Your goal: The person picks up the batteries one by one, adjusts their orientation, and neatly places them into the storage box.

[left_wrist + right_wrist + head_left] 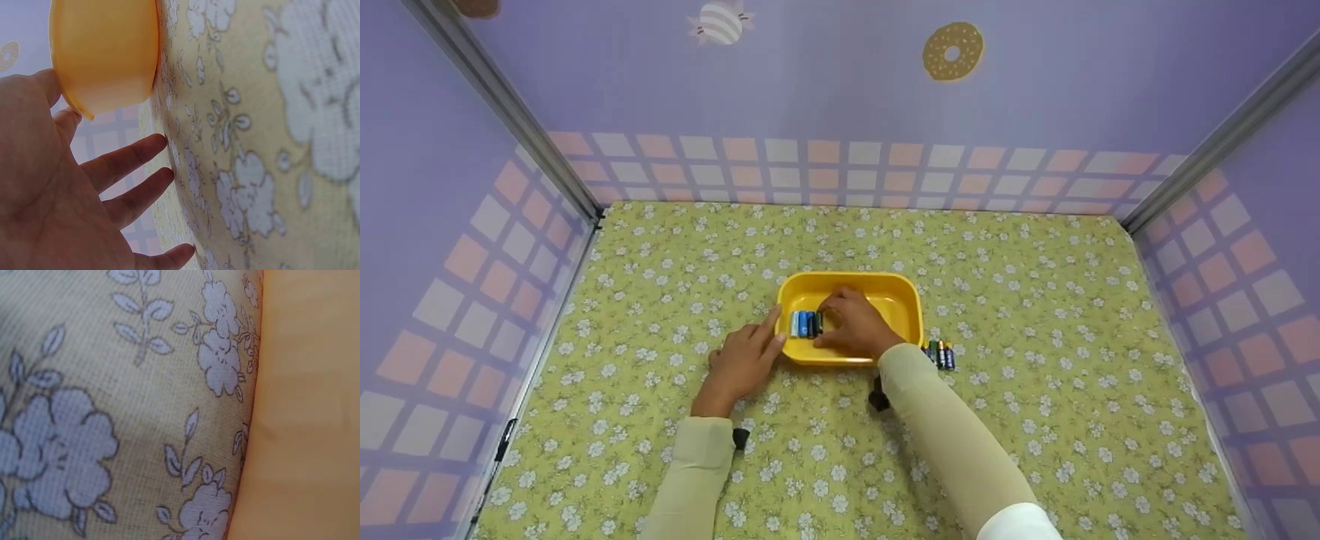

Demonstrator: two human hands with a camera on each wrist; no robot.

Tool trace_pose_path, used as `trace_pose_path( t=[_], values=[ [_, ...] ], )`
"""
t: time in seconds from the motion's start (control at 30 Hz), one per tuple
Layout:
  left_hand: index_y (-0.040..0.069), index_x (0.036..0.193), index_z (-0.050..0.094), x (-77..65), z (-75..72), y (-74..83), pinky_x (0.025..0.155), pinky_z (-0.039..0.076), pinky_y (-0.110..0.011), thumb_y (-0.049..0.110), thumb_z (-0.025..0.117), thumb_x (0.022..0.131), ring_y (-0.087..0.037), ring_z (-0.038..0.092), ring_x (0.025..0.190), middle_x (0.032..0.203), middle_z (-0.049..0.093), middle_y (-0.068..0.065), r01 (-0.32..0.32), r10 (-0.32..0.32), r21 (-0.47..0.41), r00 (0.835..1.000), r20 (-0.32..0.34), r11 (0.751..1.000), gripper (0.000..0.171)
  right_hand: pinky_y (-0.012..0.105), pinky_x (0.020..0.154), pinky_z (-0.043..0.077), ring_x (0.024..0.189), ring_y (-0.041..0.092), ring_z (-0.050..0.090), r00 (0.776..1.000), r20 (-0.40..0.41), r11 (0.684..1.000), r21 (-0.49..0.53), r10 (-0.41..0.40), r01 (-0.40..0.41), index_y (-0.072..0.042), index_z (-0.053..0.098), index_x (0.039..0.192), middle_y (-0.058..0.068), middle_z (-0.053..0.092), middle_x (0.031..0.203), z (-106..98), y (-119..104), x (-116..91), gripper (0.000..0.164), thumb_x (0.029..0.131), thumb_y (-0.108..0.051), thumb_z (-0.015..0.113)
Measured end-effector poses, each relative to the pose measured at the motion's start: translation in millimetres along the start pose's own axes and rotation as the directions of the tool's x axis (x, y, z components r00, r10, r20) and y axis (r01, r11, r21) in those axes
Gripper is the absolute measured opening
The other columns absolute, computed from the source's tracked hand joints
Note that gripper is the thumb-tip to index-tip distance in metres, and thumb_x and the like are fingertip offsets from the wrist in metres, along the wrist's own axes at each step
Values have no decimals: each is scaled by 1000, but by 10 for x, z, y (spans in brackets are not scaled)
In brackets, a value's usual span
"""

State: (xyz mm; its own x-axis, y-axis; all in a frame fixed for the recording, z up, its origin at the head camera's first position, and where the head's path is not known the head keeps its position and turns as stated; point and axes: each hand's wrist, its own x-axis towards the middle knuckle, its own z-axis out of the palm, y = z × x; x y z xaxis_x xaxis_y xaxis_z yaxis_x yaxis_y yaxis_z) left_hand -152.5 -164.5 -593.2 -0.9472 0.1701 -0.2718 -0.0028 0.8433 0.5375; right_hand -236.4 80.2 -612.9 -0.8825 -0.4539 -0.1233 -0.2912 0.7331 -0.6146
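A yellow plastic tub (pixel 907 300) stands on the flowered cloth, with several batteries (pixel 804 324) lined up side by side at its left end. My right hand (pixel 855 322) reaches inside and pinches the rightmost battery of that row, a dark one (pixel 820 322), between thumb and fingers at its two ends. My left hand (pixel 745 364) touches the tub's left rim with thumb and index finger, the other fingers spread. In the left wrist view this hand (pixel 73 180) meets the tub's rim (pixel 70 101). The right wrist view shows only the tub's wall (pixel 304 410) and cloth.
Several more batteries (pixel 941 355) stand or lie in a row on the cloth just right of the tub, partly hidden by the right forearm. The flowered cloth (pixel 1072 337) spreads between purple walls (pixel 840 90) at the back and both sides.
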Motion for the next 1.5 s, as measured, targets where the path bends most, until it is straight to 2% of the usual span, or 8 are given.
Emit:
trace_pose_path(
  t=[0.2, 0.5, 0.63, 0.93, 1.13, 1.27, 1.37, 1.5],
  values=[
    [61, 156, -2, -3, -7, 9, 106, 27, -75, 70, 21, 104, -39, 36, 147, 161, 40, -5, -7, 7, 9, 1000, -9, 1000, 57, 39, 110, 45, 119, 17, 52, 1000, 4, 1000, -29, -1, 1, -21, 69, 123, -3, 56, 129, -3, -14, 2, 56, 80, -53, 84],
    [62, 155, -1, -22, -13, 31, 108, 23, -76, 69, 24, 104, -40, 34, 149, 163, 38, -4, -3, 2, -14, 1000, -9, 1000, 57, 38, 106, 46, 116, 18, 52, 1000, 2, 999, -47, -18, 18, -19, 69, 127, -2, 56, 128, -30, -21, -16, 60, 80, -54, 84],
    [62, 155, -1, -31, -4, 38, 107, 23, -76, 65, 27, 106, -40, 33, 148, 163, 38, -4, 0, 0, -15, 1000, -10, 1000, 57, 38, 106, 46, 116, 17, 51, 1000, 14, 1000, -13, -8, 8, -21, 68, 126, -4, 54, 128, -43, -18, -37, 60, 80, -55, 84],
    [60, 157, 0, -49, -13, 55, 109, 22, -76, 69, 24, 105, -39, 33, 149, 163, 38, -4, 0, 0, -26, 1000, -4, 1000, 58, 39, 108, 46, 115, 17, 51, 1000, 27, 994, 106, -2, -1, -19, 65, 130, -2, 53, 128, -160, -78, -96, 59, 83, -49, 83],
    [62, 156, -2, -40, 5, 22, 109, 22, -76, 72, 21, 103, -39, 34, 149, 163, 38, -3, 10, -10, -16, 1000, -4, 1000, 58, 42, 102, 52, 118, 27, 57, 998, -18, 986, 159, -54, 56, -13, 63, 134, 7, 55, 135, -295, -96, -171, 61, 89, -52, 75],
    [61, 156, -3, -36, 4, 4, 109, 22, -77, 74, 17, 101, -40, 33, 149, 163, 38, -4, 3, -3, -14, 1000, -5, 1000, 59, 46, 99, 51, 117, 36, 58, 992, -68, 974, 197, -102, 114, -10, 62, 135, 14, 56, 133, -423, -76, -235, 60, 93, -50, 73],
    [61, 156, -2, -25, 5, -1, 109, 21, -77, 73, 19, 102, -40, 33, 149, 162, 39, -5, -3, 3, -18, 1000, -8, 1000, 59, 48, 96, 51, 115, 40, 57, 986, -108, 971, 193, -124, 143, -8, 62, 135, 16, 55, 132, -535, -58, -305, 60, 93, -49, 72],
    [62, 156, -2, -11, 12, -8, 108, 22, -77, 71, 21, 103, -40, 33, 149, 161, 39, -5, 2, -2, -17, 1000, -12, 1000, 58, 51, 96, 53, 115, 39, 59, 977, -164, 975, 151, -139, 164, -10, 63, 136, 12, 55, 132, -691, -13, -415, 60, 94, -52, 70]
  ],
)
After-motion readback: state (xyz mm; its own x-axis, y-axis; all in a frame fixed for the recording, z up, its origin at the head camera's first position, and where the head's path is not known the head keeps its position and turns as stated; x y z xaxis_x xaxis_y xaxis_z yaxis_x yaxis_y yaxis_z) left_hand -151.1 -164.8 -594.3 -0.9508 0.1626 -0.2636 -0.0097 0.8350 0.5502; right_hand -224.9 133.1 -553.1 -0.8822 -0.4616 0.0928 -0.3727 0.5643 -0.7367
